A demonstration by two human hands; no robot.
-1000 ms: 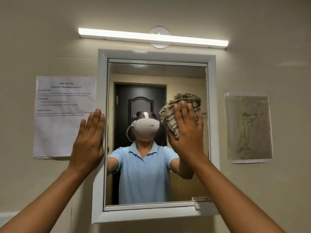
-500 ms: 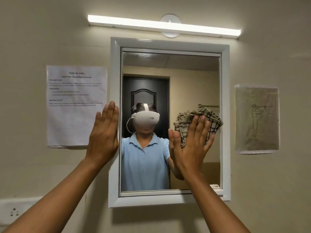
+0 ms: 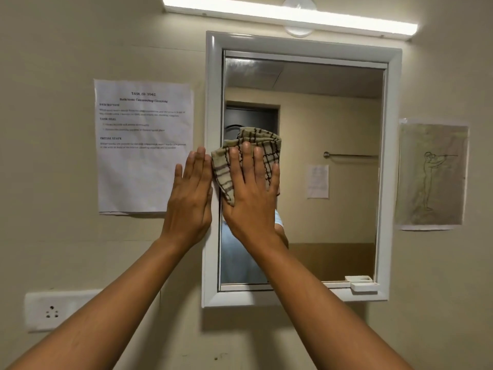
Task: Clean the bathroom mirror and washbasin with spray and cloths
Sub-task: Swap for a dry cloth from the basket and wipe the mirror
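A white-framed mirror (image 3: 333,129) hangs on the beige wall. My right hand (image 3: 252,193) presses a checked beige cloth (image 3: 261,141) flat against the glass at its left side, fingers straight and spread. My left hand (image 3: 190,198) lies flat on the wall and the mirror's left frame edge, fingers straight, right beside the right hand. The washbasin and the spray are out of view.
A printed task sheet (image 3: 144,145) is taped left of the mirror and a drawing (image 3: 432,173) to its right. A tube light (image 3: 290,17) runs above. A wall socket (image 3: 52,311) sits at the lower left. A small white block (image 3: 364,285) rests on the frame's bottom right ledge.
My right hand has slid the cloth from the right side of the glass to its left side. The view has shifted left and down. My left hand stays on the frame edge.
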